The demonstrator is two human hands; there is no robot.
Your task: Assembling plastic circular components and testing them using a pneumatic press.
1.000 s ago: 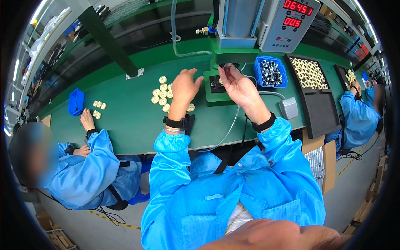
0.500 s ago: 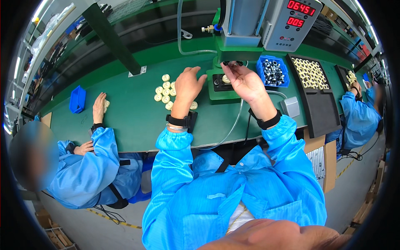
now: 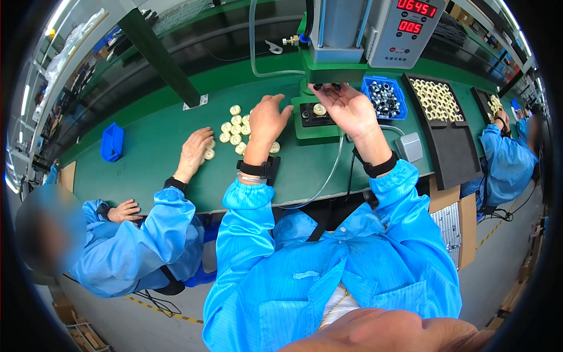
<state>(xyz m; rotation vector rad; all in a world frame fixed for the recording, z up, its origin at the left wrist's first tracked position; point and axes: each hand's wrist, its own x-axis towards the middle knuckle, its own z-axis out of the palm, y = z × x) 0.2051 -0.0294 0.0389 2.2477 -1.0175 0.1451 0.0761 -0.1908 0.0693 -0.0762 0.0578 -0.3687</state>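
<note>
My left hand [image 3: 268, 122] is above the green bench beside a cluster of round cream plastic parts [image 3: 236, 129]. Its fingers are loosely stretched, the thumb stands apart, and nothing shows in it. Palm up, my right hand [image 3: 353, 111] reaches to the underside of the green press head [image 3: 334, 74]. Its fingers are bent together there; whatever they pinch is too small and hidden to make out. Below and left of them, one cream round part [image 3: 319, 110] sits in the black fixture [image 3: 308, 119] on the press base.
Right of the press stand a blue bin [image 3: 384, 98] of small metal fittings, a grey switch box [image 3: 409, 146] and a black tray [image 3: 435, 101] of cream rings. A co-worker's hand [image 3: 195, 154] touches parts on the left, near an empty-looking blue bin [image 3: 112, 142].
The co-worker's hand on the left has moved right with a few cream parts, close to the cluster. My hands have barely moved; the fixture's cream part shows more clearly.
</note>
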